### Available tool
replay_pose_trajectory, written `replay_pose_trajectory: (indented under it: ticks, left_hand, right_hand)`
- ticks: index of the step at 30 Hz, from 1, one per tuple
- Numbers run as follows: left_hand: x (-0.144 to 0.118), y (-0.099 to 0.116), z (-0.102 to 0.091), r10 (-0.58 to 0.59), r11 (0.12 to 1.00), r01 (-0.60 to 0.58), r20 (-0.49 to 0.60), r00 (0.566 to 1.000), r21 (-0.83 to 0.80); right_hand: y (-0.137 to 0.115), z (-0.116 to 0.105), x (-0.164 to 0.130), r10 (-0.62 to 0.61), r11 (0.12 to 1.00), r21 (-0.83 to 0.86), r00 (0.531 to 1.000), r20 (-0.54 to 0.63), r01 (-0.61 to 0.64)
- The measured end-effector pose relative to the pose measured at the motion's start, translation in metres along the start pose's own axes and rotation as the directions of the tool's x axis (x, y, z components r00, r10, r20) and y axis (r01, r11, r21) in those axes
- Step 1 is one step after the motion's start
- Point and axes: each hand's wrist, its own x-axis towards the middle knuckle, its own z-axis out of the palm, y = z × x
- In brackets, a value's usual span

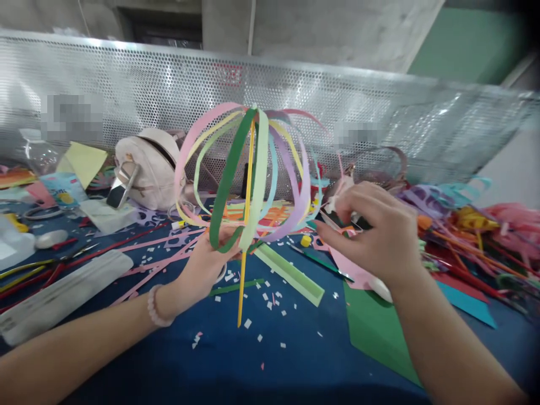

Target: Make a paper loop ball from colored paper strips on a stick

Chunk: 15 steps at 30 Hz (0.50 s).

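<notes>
A round lantern of coloured paper strips (230,174) stands upright in front of me, its loops pink, yellow, green, blue and purple. Through its middle runs a thin orange-yellow stick (242,292), whose lower end sticks out below. My left hand (213,256) grips the lantern at its base, near the stick; the dark green loop partly covers the fingers. To the right of the loops, my right hand (375,233) hovers with thumb and curled fingers apart, holding nothing that I can see. Its thumb points towards the lantern's right side.
Scissors (63,261), a clear plastic sleeve (71,292) and a white bag (145,163) lie left. A light green folded strip (291,273), paper scraps and a green sheet (379,332) are on the blue tablecloth (202,360). Behind stands a perforated metal panel (147,84).
</notes>
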Motion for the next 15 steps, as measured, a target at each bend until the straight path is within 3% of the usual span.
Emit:
replay_pose_trajectory:
  ticks: [2, 4, 5, 9, 13, 15]
  left_hand:
    - [0.000, 0.002, 0.000, 0.029, 1.000, -0.029, -0.022, 0.999, -0.003]
    - [0.001, 0.003, 0.001, 0.067, 0.998, -0.067, -0.016, 0.998, -0.017]
    - [0.001, 0.004, 0.002, 0.088, 0.996, -0.088, -0.011, 0.996, -0.020]
    - [0.000, 0.007, 0.003, 0.158, 0.987, -0.158, -0.005, 0.988, -0.020]
    - [-0.005, 0.014, 0.007, 0.136, 0.990, -0.136, 0.013, 0.991, 0.042]
    - [-0.009, 0.018, 0.010, 0.120, 0.988, -0.121, 0.012, 0.993, 0.098]
  right_hand:
    - [-0.005, 0.000, -0.003, -0.213, 0.976, -0.094, 0.954, -0.211, 0.197]
    - [-0.011, 0.002, -0.007, -0.406, 0.911, -0.202, 0.867, -0.290, 0.359]
    - [-0.015, 0.004, -0.009, -0.443, 0.889, -0.250, 0.859, -0.257, 0.383]
    - [-0.033, 0.018, -0.018, -0.397, 0.867, -0.353, 0.916, -0.059, 0.353]
    - [-0.043, 0.030, -0.022, -0.328, 0.884, -0.305, 0.935, 0.133, 0.353]
    - [-0.044, 0.033, -0.022, -0.296, 0.912, -0.247, 0.943, 0.153, 0.326]
